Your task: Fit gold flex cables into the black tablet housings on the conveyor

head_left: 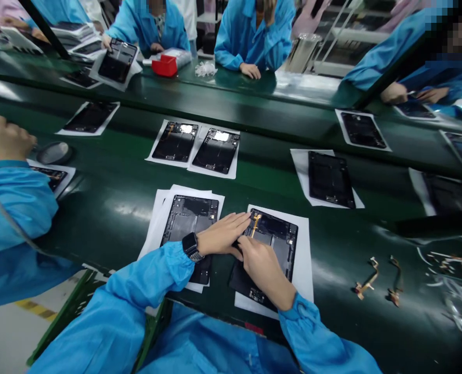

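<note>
Casing (282, 250) in head view, dark, tablet-like, lies on white sheet (304, 259) on table (264, 189), right of second casing (189, 222). Left hand (223, 235) flat, fingers straight, reaching its upper left edge. Right hand (264, 266) curled there; cannot tell whether it pinches anything. Best, I judge: brace lightly, keep orange ribbon (255, 224) uncreased.

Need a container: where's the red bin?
The red bin is upper left of centre in the head view, between the panel a co-worker holds and whitish scraps.
</note>
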Tool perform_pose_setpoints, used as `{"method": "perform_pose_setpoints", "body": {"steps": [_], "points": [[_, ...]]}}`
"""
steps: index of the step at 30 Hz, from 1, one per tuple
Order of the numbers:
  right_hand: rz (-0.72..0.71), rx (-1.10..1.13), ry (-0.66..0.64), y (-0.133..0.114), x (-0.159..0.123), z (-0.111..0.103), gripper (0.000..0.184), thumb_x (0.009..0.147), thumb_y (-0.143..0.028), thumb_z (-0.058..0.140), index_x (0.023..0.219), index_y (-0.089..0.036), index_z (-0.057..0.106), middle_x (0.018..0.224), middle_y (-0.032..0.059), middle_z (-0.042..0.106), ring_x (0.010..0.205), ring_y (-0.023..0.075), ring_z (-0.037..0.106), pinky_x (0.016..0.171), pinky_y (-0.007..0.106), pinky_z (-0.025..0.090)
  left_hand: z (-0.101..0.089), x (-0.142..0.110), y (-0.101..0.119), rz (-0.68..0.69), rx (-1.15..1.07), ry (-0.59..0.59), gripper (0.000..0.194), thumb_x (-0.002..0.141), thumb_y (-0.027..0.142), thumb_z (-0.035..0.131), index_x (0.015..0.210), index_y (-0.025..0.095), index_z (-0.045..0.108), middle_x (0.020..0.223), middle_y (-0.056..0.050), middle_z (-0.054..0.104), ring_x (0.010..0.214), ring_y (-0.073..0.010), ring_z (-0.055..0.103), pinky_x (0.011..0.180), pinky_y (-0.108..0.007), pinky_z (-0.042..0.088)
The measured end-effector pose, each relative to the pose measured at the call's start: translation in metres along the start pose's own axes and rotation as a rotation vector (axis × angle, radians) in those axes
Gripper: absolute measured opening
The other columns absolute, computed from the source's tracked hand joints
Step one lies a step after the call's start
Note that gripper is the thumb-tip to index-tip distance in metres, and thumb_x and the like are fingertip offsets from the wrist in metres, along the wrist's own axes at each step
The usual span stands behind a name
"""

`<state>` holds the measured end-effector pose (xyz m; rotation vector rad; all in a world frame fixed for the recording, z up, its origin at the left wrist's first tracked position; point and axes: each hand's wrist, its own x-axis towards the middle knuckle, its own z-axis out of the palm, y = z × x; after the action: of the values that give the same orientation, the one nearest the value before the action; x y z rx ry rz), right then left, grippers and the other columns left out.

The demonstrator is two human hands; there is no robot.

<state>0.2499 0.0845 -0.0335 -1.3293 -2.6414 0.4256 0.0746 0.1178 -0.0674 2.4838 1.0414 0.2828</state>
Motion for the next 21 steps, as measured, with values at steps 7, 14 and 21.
{"method": "perform_pose_setpoints", "body": {"steps": [7,14,21], "points": [[0.464,0.928,0.569,0.041,-0.037,-0.005,0.022,0.094,-0.037,0.054,0.104,-0.018,0.06,0.087,0.006,0.067,0.079,0.0203,0.066,0.075,0.035,0.054,-0.038,0.036,-0.002,-0.053,0.087,-0.03,0.067,0.086,0.048,0.066,0.137,0.01,0.045,0.149,-0.02,0.039,0.139,-0.0308,0.036,0.112,-0.041,0.032],[0.748,0.877,0.677,0.091,-0.113,-0.013,0.035,0.084,-0.053,0.062,0.088,-0.018,0.059,0.059,-0.0047,0.047,0.049,0.0133,0.046,0.047,0.025,0.04,-0.026,0.137,-0.001,-0.083,0.172,-0.064,0.019,0.088,0.026,0.064,0.103,0.015,0.064,0.103,-0.009,0.067,0.099,-0.0239,0.062,0.085,-0.031,0.046],[0.911,0.09,0.657,0.158,-0.185,-0.002,0.062,0.082,-0.075,0.049,0.091,-0.017,0.07,0.061,0.0024,0.057,0.048,0.0193,0.054,0.045,0.029,0.04,-0.055,0.156,-0.047,-0.166,0.251,-0.085,0.014,0.095,0.022,0.051,0.093,0.018,0.064,0.097,-0.007,0.066,0.092,-0.019,0.063,0.08,-0.026,0.046]]}}
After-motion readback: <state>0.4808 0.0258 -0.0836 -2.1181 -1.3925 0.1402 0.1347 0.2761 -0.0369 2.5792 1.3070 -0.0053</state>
